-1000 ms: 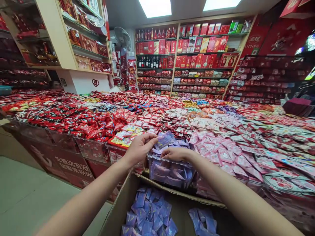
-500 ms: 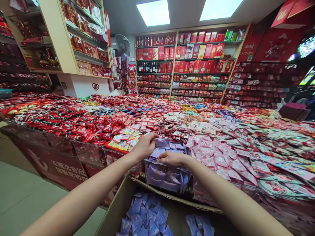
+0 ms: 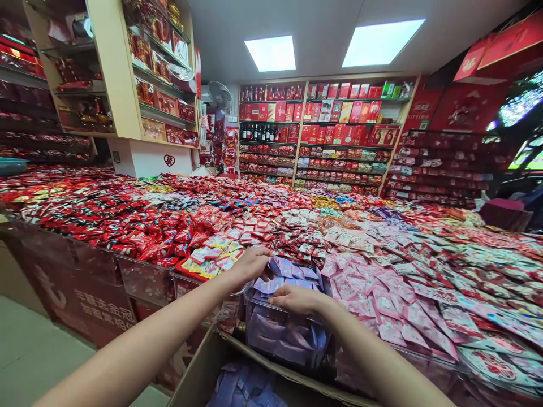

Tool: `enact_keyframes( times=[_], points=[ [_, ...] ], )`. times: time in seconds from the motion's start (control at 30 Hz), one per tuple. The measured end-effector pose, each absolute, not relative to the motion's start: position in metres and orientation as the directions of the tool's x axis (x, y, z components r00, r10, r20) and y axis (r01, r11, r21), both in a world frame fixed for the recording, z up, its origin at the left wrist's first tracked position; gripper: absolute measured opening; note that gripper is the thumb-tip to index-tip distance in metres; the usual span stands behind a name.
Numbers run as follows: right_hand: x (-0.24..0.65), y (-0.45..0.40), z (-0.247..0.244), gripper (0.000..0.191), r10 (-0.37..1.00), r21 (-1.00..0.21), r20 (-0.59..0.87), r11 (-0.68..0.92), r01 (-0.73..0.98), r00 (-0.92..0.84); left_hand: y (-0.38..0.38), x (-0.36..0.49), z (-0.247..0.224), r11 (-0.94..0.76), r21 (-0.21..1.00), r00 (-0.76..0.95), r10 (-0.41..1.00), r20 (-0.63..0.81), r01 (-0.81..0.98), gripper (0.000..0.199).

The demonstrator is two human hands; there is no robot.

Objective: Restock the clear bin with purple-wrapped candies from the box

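A clear plastic bin (image 3: 278, 334) holds a heap of small purple packets (image 3: 297, 272). My left hand (image 3: 253, 264) is over the bin's left back part, its fingers curled down at the edge of a purple packet. My right hand (image 3: 299, 298) reaches across the bin's front rim, fingers bent and close together among the packets; what they grip is hidden. Below the bin, an open cardboard box (image 3: 203, 362) contains more purple packets (image 3: 246, 387).
Pink packets (image 3: 377, 294) are piled right of the bin, yellow and white packets (image 3: 212, 255) left of it. Red packets (image 3: 144, 240) spread further left. Shelves with boxes and bottles (image 3: 322, 133) line the back wall; a display cabinet (image 3: 165, 85) hangs at left.
My left hand has lowered the purple packet it held up onto the heap. My right hand stays near the front rim. The view has tilted up, so less of the cardboard box shows.
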State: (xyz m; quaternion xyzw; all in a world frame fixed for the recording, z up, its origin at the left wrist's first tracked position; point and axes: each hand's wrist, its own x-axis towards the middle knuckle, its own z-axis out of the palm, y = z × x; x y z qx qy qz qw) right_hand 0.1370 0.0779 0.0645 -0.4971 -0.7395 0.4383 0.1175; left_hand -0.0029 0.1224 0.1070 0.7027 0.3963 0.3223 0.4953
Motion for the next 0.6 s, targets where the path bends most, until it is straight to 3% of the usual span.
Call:
enact_keyframes(
  times=[0.17, 0.33, 0.47, 0.6],
  points=[
    [0.137, 0.078, 0.063, 0.028, 0.835, -0.768, -0.265, 0.120, 0.630, -0.482, 0.113, -0.001, 0.117, -0.051, 0.997, 0.502, 0.865, 0.014, 0.060, 0.022],
    [0.137, 0.076, 0.066, 0.025, 0.843, -0.761, -0.279, 0.098, 0.641, -0.460, 0.110, 0.001, 0.117, 0.012, 1.000, 0.534, 0.846, -0.014, 0.006, 0.013],
    [0.136, 0.074, 0.069, 0.026, 0.843, -0.767, -0.292, 0.076, 0.637, -0.452, 0.116, 0.000, 0.113, -0.046, 0.998, 0.539, 0.842, 0.016, 0.042, 0.045],
    [0.136, 0.075, 0.065, 0.028, 0.833, -0.785, -0.277, 0.092, 0.613, -0.480, 0.125, -0.003, 0.112, -0.181, 0.974, 0.527, 0.846, 0.084, 0.134, 0.041]
  ],
)
